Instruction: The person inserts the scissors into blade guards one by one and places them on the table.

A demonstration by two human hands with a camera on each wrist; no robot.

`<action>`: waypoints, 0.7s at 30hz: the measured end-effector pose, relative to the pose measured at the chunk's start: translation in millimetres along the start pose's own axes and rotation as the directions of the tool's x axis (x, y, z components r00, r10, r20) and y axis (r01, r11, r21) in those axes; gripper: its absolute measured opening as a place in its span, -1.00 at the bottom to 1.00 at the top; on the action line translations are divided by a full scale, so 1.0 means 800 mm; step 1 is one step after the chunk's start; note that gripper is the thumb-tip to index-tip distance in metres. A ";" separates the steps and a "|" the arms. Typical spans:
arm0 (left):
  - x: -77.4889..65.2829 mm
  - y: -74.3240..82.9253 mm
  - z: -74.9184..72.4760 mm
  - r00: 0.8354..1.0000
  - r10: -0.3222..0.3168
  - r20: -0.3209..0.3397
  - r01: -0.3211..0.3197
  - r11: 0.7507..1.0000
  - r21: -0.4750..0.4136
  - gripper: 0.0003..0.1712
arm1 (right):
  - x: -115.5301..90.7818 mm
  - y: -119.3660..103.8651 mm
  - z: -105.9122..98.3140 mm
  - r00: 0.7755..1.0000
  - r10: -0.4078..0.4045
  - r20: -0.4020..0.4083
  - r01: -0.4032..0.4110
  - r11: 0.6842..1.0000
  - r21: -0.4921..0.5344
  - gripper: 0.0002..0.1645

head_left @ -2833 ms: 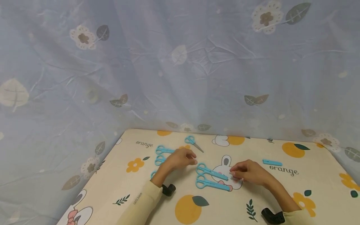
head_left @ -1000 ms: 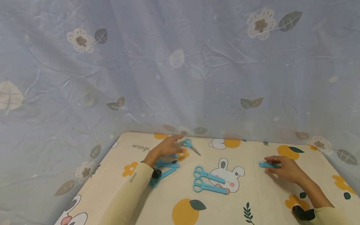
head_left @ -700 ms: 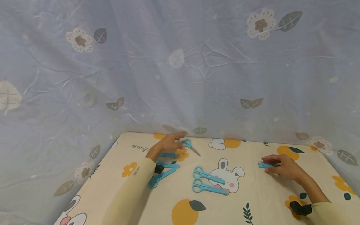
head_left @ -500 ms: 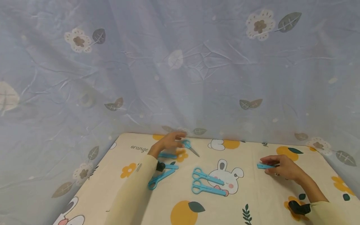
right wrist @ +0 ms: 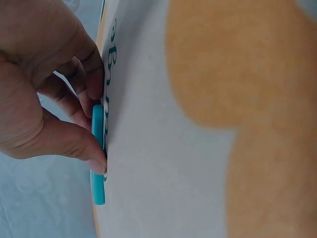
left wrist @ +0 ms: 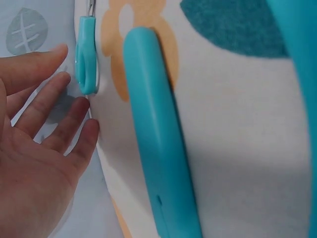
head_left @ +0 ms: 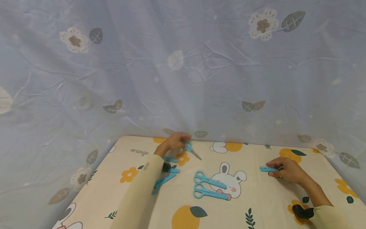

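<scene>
Uncovered scissors (head_left: 195, 155) with light-blue handles lie at the back of the table, metal blades pointing front-right. My left hand (head_left: 176, 141) hovers at their handles; in the left wrist view its loosely bent fingers stand beside the blue handle (left wrist: 87, 54), holding nothing. My right hand (head_left: 289, 170) pinches a light-blue scissors blade cover (head_left: 265, 169) on the right side of the table. In the right wrist view thumb and fingers lie on either side of that cover (right wrist: 98, 191), which is low at the cloth; part of it is hidden by the thumb.
Two sheathed scissors, an upper pair (head_left: 210, 180) and a lower pair (head_left: 213, 192), lie mid-table. More blue scissors (head_left: 164, 182) lie at the left, partly hidden by the left sleeve (head_left: 140, 194). A patterned curtain (head_left: 183, 79) rises behind the table's back edge.
From over the left scissors, my left hand has moved back to the uncovered pair. My right hand has left the sheathed scissors mid-table and taken hold of the blade cover, shifting slightly left lately.
</scene>
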State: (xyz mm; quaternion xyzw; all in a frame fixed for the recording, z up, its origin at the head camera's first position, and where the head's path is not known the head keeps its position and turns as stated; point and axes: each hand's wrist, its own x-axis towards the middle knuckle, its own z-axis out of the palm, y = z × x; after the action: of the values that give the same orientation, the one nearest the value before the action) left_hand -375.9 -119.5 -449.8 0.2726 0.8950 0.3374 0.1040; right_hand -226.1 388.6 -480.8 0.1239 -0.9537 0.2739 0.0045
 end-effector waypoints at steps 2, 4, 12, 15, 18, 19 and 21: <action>0.003 -0.001 0.002 1.000 -0.003 -0.006 0.003 1.000 0.010 -0.29 | 0.000 0.000 0.000 1.000 -0.007 -0.011 0.007 1.000 -0.014 -0.53; 0.005 -0.004 0.004 1.000 0.001 -0.014 -0.001 1.000 0.030 -0.29 | -0.001 0.000 0.000 1.000 -0.016 -0.018 0.015 1.000 -0.023 -0.55; 0.008 -0.007 0.010 1.000 0.016 -0.016 -0.016 1.000 0.026 -0.25 | -0.006 0.005 0.001 0.999 0.015 -0.034 -0.016 1.000 -0.025 -0.64; 0.007 -0.005 0.012 1.000 -0.008 -0.011 0.008 1.000 0.015 -0.24 | -0.007 0.007 0.001 0.999 0.029 -0.036 -0.029 1.000 -0.012 -0.67; 0.006 -0.003 0.012 1.000 -0.023 -0.009 0.023 1.000 0.010 -0.24 | -0.008 0.010 0.001 0.998 0.033 -0.049 -0.033 0.999 -0.014 -0.70; 0.006 -0.003 0.013 1.000 -0.026 -0.007 0.026 1.000 0.011 -0.24 | -0.008 0.010 0.001 0.998 0.033 -0.054 -0.034 0.999 -0.016 -0.71; 0.006 -0.002 0.013 0.999 -0.033 -0.007 0.033 0.999 0.010 -0.24 | -0.009 0.012 0.002 0.998 0.031 -0.062 -0.032 0.999 -0.017 -0.74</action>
State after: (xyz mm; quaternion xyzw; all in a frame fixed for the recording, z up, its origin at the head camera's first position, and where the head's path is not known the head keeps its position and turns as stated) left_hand -376.9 -112.7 -458.7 0.2570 0.9015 0.3320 0.1049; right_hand -221.6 397.2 -487.6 0.1001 -0.9574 0.2693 0.0307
